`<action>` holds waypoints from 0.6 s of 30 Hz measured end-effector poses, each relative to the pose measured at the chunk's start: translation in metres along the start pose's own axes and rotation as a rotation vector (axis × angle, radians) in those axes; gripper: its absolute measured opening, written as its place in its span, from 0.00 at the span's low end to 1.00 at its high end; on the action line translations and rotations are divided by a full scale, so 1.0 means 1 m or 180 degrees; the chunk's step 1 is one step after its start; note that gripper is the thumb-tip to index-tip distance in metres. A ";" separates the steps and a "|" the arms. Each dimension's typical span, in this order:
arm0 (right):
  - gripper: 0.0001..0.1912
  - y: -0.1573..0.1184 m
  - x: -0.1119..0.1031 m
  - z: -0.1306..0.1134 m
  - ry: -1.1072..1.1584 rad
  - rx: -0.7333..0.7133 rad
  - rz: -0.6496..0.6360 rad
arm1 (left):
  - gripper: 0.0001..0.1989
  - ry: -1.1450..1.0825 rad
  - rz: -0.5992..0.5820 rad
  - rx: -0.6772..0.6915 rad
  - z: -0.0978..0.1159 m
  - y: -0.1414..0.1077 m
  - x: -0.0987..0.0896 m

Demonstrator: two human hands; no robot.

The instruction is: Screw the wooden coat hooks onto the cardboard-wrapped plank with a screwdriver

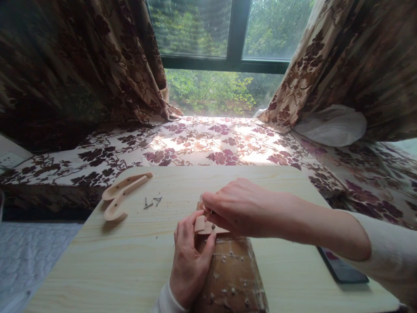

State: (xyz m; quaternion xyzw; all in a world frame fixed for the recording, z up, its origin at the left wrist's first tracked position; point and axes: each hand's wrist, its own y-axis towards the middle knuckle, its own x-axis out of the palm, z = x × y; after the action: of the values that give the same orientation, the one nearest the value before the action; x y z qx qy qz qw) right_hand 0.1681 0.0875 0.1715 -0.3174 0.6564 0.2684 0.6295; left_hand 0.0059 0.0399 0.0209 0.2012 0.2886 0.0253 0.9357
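My left hand (193, 256) is wrapped round the left side of a small light wooden piece (208, 227), its thumb beside a dark screw head (213, 226). That piece rests at the far end of a brown taped block (233, 278) with bits of white material and small holes on it. From the right, my right hand (233, 206) reaches over the wooden piece with its fingers pinched together just above it. What those fingers hold is hidden behind the hand.
On the pale wooden table (130, 265), two curved wooden hooks (125, 193) lie at the far left, beside several loose screws (152, 202). A dark phone-like device (343, 265) lies under my right forearm. Beyond are a patterned cloth ledge (208, 143) and a window.
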 end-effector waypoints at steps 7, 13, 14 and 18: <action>0.04 0.006 -0.020 0.001 -0.0001 -0.0203 -0.0218 | 0.19 -0.0005 0.0004 -0.0035 -0.001 -0.001 0.001; 0.07 0.011 -0.021 0.000 0.0011 -0.0200 -0.0531 | 0.19 -0.0020 0.0011 -0.0068 -0.003 0.000 0.002; 0.08 0.011 -0.018 0.000 -0.0027 -0.0155 -0.0487 | 0.19 -0.0029 0.0005 -0.0065 -0.003 0.000 0.002; 0.07 0.009 -0.014 0.003 -0.0136 -0.0114 -0.0310 | 0.19 -0.0063 -0.0024 -0.0052 -0.002 -0.001 0.002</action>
State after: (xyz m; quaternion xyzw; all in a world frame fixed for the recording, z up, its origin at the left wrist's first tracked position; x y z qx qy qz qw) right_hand 0.1629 0.0969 0.1846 -0.3544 0.6217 0.2559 0.6500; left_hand 0.0062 0.0401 0.0181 0.1927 0.2799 0.0222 0.9402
